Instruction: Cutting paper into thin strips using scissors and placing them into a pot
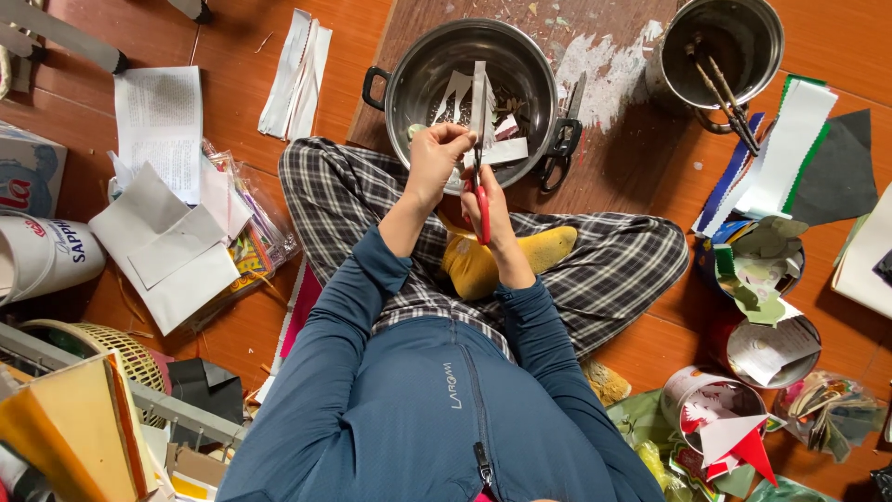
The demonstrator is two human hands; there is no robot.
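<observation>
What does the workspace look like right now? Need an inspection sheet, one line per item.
Surface: orange-brown floor with a worn, paint-flecked wooden board on it.
Job's things: red-handled scissors and a narrow white paper strip, held over a round steel pot holding paper cuttings.
Clutter: black-handled scissors beside the pot; smaller steel pot with tongs; white paper sheets; cut cans stuffed with paper scraps; woven basket.
Hands: left hand pinches the strip; right hand grips the red-handled scissors.
Cables: nothing seen.
Surroundings: person sits cross-legged in checked trousers and yellow socks.
</observation>
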